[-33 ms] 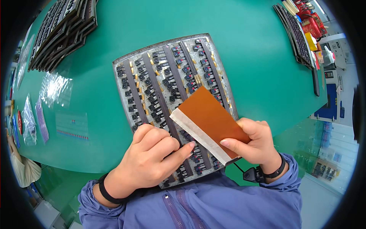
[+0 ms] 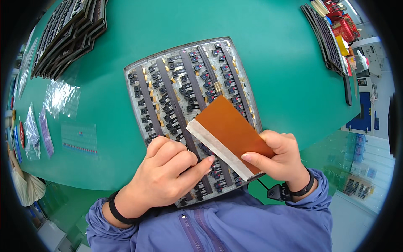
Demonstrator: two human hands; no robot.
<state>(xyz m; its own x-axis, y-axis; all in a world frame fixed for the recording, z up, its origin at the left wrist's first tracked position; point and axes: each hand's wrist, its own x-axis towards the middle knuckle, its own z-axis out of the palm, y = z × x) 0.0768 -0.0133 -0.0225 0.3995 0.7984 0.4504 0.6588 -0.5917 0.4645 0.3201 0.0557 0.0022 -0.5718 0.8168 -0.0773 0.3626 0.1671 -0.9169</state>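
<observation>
My right hand holds a flat orange-brown card with a whitish strip along its near-left edge, thumb on top and fingers beneath. The card is tilted over a grey metal tray. On the tray lie rows of small black camera modules with gold-coloured ends, between long dark bars. My left hand is curled over the tray's near-left part, left of the card. Its fingers are closed, and a small dark bit shows by the fingertips; what they hold is mostly hidden.
A stack of loaded trays stands at the far left of the green table. Clear plastic sheets and a small bag lie at left. More trays and red containers are at far right.
The card and my right hand have shifted very slightly left. My left hand and the tray look the same.
</observation>
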